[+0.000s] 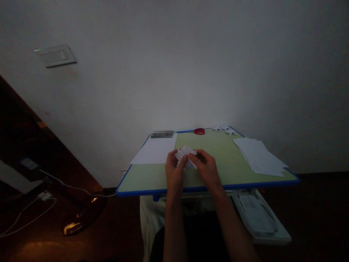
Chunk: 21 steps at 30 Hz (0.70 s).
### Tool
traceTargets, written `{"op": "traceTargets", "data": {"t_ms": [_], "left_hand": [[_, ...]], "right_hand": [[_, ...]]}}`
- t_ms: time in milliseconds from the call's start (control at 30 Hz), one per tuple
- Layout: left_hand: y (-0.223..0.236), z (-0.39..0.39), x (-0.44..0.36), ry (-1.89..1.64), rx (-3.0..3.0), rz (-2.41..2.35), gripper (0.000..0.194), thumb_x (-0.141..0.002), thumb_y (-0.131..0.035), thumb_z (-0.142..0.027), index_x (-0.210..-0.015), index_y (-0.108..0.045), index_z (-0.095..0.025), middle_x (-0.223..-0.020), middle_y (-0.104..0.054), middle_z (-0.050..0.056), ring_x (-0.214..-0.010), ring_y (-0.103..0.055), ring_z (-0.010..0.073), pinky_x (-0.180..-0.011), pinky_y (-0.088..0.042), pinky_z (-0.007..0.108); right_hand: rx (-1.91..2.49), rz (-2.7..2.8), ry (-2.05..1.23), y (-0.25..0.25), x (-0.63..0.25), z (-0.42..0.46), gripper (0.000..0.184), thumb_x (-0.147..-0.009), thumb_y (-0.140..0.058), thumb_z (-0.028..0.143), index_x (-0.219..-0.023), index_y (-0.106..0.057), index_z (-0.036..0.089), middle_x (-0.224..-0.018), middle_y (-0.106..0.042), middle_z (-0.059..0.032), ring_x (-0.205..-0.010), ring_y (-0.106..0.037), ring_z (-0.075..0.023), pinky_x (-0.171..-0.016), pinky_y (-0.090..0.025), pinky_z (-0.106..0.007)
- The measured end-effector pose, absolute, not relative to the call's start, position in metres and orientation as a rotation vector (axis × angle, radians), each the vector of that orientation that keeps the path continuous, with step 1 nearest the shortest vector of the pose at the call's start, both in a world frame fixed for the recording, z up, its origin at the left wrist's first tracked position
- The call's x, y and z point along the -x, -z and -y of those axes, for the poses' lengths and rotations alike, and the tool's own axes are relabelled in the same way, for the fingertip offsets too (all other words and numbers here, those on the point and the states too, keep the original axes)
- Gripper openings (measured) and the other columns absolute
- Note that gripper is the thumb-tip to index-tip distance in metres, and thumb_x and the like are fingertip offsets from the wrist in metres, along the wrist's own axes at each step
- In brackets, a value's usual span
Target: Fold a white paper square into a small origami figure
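Observation:
A small folded piece of white paper is held up over the near middle of the table. My left hand grips its left side, with the thumb pressed on the front near the centre. On the other side my right hand pinches the paper, its thumb close to the left thumb. Pointed flaps stick out at the top and at both sides. The fingers behind the paper are partly hidden.
The pale green table has a blue edge. White sheets lie at left and a paper stack at right. Red-handled scissors and several folded paper pieces lie along the back. Below is a pulled-out drawer; a wall stands behind.

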<state>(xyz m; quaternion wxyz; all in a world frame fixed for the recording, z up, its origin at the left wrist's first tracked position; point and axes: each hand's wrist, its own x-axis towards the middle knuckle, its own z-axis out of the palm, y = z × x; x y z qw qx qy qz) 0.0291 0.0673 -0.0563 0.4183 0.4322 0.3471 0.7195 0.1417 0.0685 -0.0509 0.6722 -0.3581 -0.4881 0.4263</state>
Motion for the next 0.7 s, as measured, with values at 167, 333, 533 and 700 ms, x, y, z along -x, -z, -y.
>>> {"op": "traceTargets", "data": {"t_ms": [167,333,533,700], "left_hand": [[0.058,-0.068,-0.027,-1.789,-1.045,-0.9,0.048,-0.074,-0.084,-0.04,-0.113,-0.063,-0.019,-0.092,-0.073,0.005,-0.079,-0.067,0.017,-0.07,-0.05,0.026],[0.054,-0.066,-0.027,-1.782,-0.978,-0.88,0.043,-0.076,-0.082,-0.045,-0.106,-0.066,-0.019,-0.084,-0.07,0.002,-0.071,-0.063,0.0134,-0.062,-0.045,0.022],[0.047,-0.062,-0.029,-1.769,-0.95,-0.881,0.042,-0.073,-0.083,-0.042,-0.104,-0.066,-0.018,-0.086,-0.071,0.003,-0.073,-0.064,0.0135,-0.065,-0.047,0.023],[0.046,-0.062,-0.029,-1.78,-0.945,-0.873,0.042,-0.072,-0.084,-0.04,-0.104,-0.067,-0.019,-0.088,-0.071,0.002,-0.075,-0.064,0.0136,-0.067,-0.047,0.024]], "right_hand": [[0.786,1.151,-0.962,0.05,-0.142,-0.067,0.027,-0.074,-0.082,0.043,-0.085,-0.075,0.019,-0.08,-0.074,-0.0027,-0.073,-0.066,-0.0202,-0.068,-0.05,-0.03],[0.762,1.141,-0.972,0.051,-0.142,-0.067,0.024,-0.075,-0.082,0.041,-0.086,-0.077,0.02,-0.081,-0.076,-0.0025,-0.076,-0.067,-0.021,-0.07,-0.051,-0.031],[0.765,1.122,-0.972,0.052,-0.142,-0.069,0.026,-0.074,-0.082,0.043,-0.087,-0.077,0.02,-0.082,-0.077,-0.0032,-0.077,-0.068,-0.0218,-0.071,-0.053,-0.032],[0.761,1.07,-0.969,0.052,-0.142,-0.071,0.029,-0.069,-0.086,0.042,-0.085,-0.076,0.02,-0.081,-0.077,-0.0036,-0.074,-0.069,-0.0213,-0.071,-0.054,-0.033]]}}
